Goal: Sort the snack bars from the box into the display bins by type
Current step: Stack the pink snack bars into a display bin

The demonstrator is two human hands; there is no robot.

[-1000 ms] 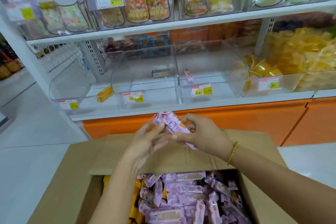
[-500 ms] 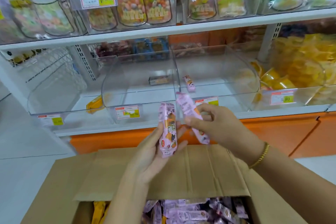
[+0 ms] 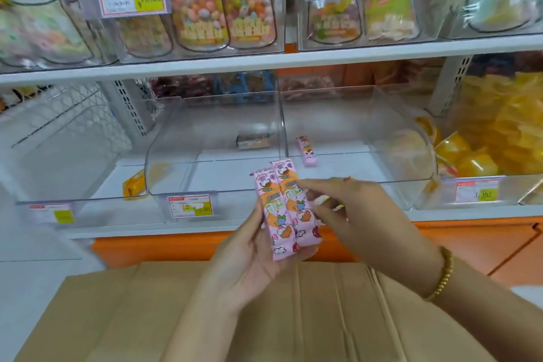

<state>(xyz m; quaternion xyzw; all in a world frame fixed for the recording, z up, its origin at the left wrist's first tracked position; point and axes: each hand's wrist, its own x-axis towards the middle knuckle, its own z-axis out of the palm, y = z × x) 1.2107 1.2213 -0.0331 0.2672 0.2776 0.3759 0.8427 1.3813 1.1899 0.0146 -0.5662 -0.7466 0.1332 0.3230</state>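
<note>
Near, across the bottom: brown cardboard box (image 3: 205, 317) flap; beyond it, far, clear display bins (image 3: 211, 126) on a white shelf (image 3: 458, 214), with a lone pink bar (image 3: 306, 150) in the right one; in the middle, gripped upright in the curled left hand (image 3: 249, 261) and pinched at the right edge by right hand (image 3: 361, 220) fingers: two pink snack bars (image 3: 286, 209), now pressed side by side, no longer apart with one in each hand.

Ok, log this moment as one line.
left hand: holds two pink bars | right hand: on bars, grip unclear | bin: lone bar inside | step: not yet binned
</note>
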